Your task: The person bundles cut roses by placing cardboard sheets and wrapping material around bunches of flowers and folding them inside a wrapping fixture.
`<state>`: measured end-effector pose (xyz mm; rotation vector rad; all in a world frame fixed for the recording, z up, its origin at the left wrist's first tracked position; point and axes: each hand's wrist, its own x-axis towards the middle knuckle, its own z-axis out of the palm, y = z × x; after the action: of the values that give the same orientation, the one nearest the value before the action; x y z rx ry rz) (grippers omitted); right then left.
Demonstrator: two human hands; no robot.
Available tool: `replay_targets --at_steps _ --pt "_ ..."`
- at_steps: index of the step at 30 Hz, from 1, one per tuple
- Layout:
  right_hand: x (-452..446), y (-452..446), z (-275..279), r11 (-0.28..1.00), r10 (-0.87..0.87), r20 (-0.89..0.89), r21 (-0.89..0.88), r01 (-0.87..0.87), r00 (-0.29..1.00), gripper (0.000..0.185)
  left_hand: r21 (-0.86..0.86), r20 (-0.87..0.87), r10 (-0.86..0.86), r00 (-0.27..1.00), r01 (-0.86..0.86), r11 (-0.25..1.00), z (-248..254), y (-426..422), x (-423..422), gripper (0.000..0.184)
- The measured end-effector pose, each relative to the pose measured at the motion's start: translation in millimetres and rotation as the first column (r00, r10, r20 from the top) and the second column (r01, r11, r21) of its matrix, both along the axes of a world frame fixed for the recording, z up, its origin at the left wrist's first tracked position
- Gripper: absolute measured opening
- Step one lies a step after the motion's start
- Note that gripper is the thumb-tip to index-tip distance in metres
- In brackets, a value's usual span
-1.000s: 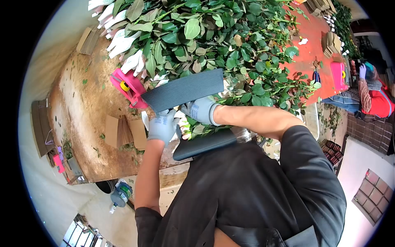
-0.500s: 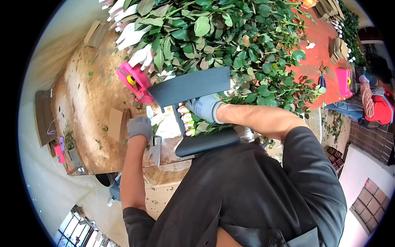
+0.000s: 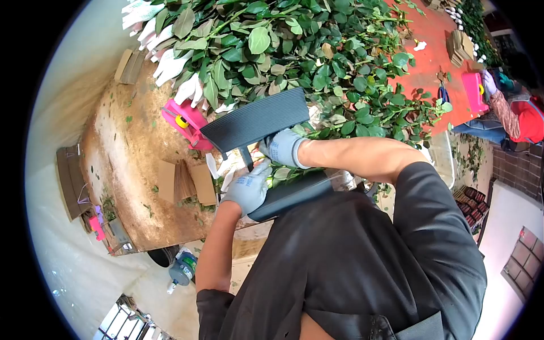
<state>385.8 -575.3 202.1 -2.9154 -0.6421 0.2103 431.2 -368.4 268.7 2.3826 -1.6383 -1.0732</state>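
Note:
A black stand has a ribbed upper panel (image 3: 258, 120) and a smooth lower panel (image 3: 297, 195). A bunch of leafy roses (image 3: 281, 173) lies between the panels, its flower heads mostly covered. My left hand (image 3: 249, 188), in a grey glove, reaches over the heads with fingers stretched toward the stand's upright. My gloved right hand (image 3: 284, 148) is just below the ribbed panel, its curled fingers around the bunch and partly in shadow. Left of the panel stands a pink tape dispenser (image 3: 186, 122) with a yellow core.
Leafy stems with white-wrapped heads (image 3: 190, 90) are piled across the back. Cardboard pieces (image 3: 174, 181) stand left of my left hand. On the red table (image 3: 428, 68) sits another pink dispenser (image 3: 475, 92). A person in red (image 3: 524, 119) works at far right.
My left hand has moved right from beside the cardboard to the rose heads. A cardboard piece now stands apart from the stack. My right hand stays at the bunch; the view has shifted slightly.

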Motion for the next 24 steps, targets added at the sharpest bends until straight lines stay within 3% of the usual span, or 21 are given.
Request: replay_targets --at_steps 3,5,6,7,9,11,12,13,16,17,18,20,21,22,23,24 --pt "2 2 -2 0.999 0.016 -0.034 0.038 -0.015 0.999 0.020 0.025 -0.064 0.040 0.997 -0.038 0.999 0 -2 -1 0.050" --pt "2 5 -5 1.000 0.028 -0.068 0.015 -0.028 0.997 0.029 0.084 -0.173 0.132 0.976 -0.119 0.989 0 -3 0 0.049" --pt "-2 5 -5 1.000 0.015 -0.004 0.004 -0.015 1.000 0.023 0.081 -0.171 0.128 0.977 -0.116 0.990 1 -3 -1 0.049" --pt "-5 5 -5 1.000 0.010 0.001 0.001 -0.010 1.000 0.023 0.042 -0.101 0.100 0.990 -0.096 0.995 3 -2 -3 0.049" --pt "-4 1 9 0.972 -0.047 -0.011 0.228 0.048 0.999 0.018 -0.034 -0.017 0.115 0.993 -0.116 0.993 11 -6 -2 0.051" --pt "-3 8 -23 1.000 -0.007 0.032 0.024 0.006 0.999 0.017 -0.110 0.099 0.073 0.992 -0.062 0.992 4 -4 -3 0.053" --pt "-2 7 -16 0.999 -0.031 0.001 0.037 0.031 1.000 0.017 -0.104 0.073 0.086 0.994 -0.078 0.991 0 -3 -4 0.055" --pt "-3 7 -18 0.996 -0.054 0.047 0.076 0.050 0.997 0.020 -0.073 0.187 0.062 0.980 -0.049 0.996 -6 -2 -8 0.054" --pt "-8 14 -18 0.994 -0.104 0.049 0.028 0.103 0.993 0.018 -0.107 0.069 0.093 0.993 -0.085 0.991 -17 0 -5 0.056" --pt "-7 19 -24 0.985 -0.125 -0.013 0.116 0.125 0.992 0.016 -0.104 0.011 0.110 0.994 -0.109 0.989 -16 -1 -4 0.055" --pt "-3 28 -11 0.996 -0.083 -0.074 0.007 0.083 0.994 0.013 -0.037 0.016 0.098 0.995 -0.098 0.995 -10 -5 -4 0.053" --pt "-7 35 24 0.962 -0.050 -0.004 0.267 0.049 0.999 0.011 0.170 0.048 0.074 0.996 -0.081 0.982 -20 -5 0 0.048" --pt "-4 26 75 0.970 0.096 0.137 0.211 -0.123 0.986 0.012 -0.004 0.027 0.045 0.999 -0.045 0.999 -20 0 -1 0.048" --pt "1 15 136 0.961 0.020 0.140 0.270 -0.058 0.990 0.010 0.123 0.013 0.059 0.998 -0.060 0.991 -11 -6 0 0.050" --pt "7 4 174 0.953 -0.087 0.343 0.303 -0.022 0.935 0.009 0.248 0.003 0.076 0.997 -0.075 0.966 -3 -13 0 0.053" --pt "33 -6 179 0.931 -0.134 0.343 0.366 -0.001 0.930 0.011 0.081 0.006 0.100 0.995 -0.100 0.992 -8 -8 -1 0.055"
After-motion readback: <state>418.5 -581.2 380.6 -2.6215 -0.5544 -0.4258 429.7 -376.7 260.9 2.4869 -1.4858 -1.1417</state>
